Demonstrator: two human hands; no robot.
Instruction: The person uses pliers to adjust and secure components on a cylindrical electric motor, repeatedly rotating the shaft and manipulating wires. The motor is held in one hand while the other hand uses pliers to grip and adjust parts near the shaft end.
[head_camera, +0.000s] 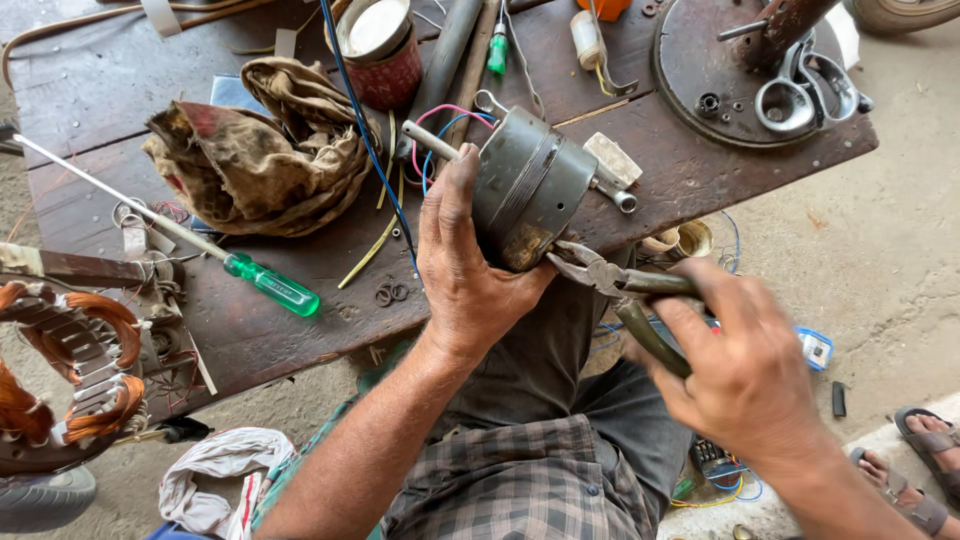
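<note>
At a wooden workbench (120, 90), the left hand (462, 270) wraps its fingers around one grey electric motor (528, 185), thumb pressed along its side. The right hand (745, 370) closes its fingers on the two handles of one pair of pliers (615, 282), whose tips meet the motor's lower edge just beside the left fingertips. One green-handled screwdriver (270, 283) and one crumpled rag (260, 145) lie beyond the left thumb.
</note>
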